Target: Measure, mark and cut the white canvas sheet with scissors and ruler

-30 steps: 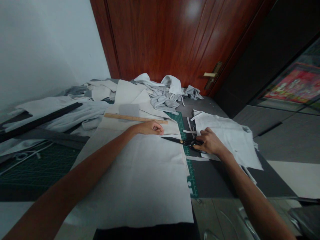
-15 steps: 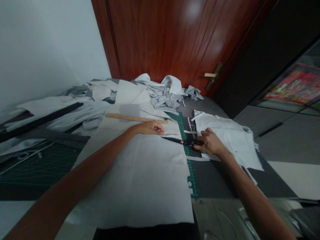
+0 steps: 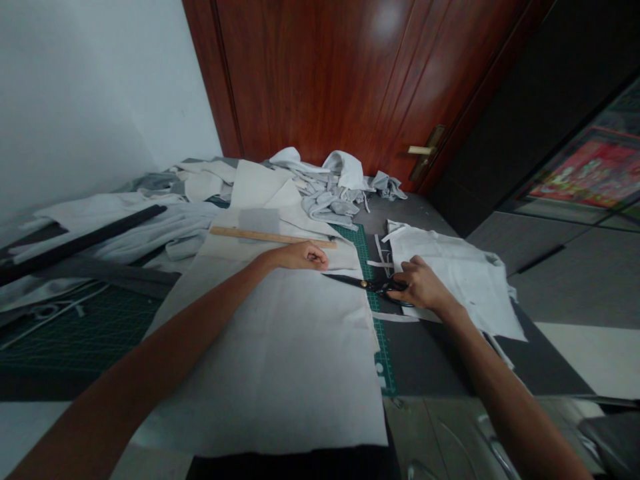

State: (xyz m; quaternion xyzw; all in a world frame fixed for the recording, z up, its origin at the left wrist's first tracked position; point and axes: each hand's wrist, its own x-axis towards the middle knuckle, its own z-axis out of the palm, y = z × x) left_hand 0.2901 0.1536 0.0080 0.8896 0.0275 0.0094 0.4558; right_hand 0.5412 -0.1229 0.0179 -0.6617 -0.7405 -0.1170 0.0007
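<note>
A large sheet of pale fabric (image 3: 280,353) lies flat over a green cutting mat (image 3: 381,347). My left hand (image 3: 300,256) rests on the fabric's far part with its fingers curled in, pressing the cloth down just short of a wooden ruler (image 3: 265,235). My right hand (image 3: 420,283) is closed round the handles of black scissors (image 3: 367,285), whose blades point left into the fabric's right edge, close to my left hand.
A cut white cloth piece (image 3: 460,273) and thin strips (image 3: 395,317) lie right of the mat. Crumpled grey and white cloth (image 3: 330,183) is heaped by a red-brown door (image 3: 350,73). A long dark bar (image 3: 75,243) lies at the left. The table's edge runs near the bottom.
</note>
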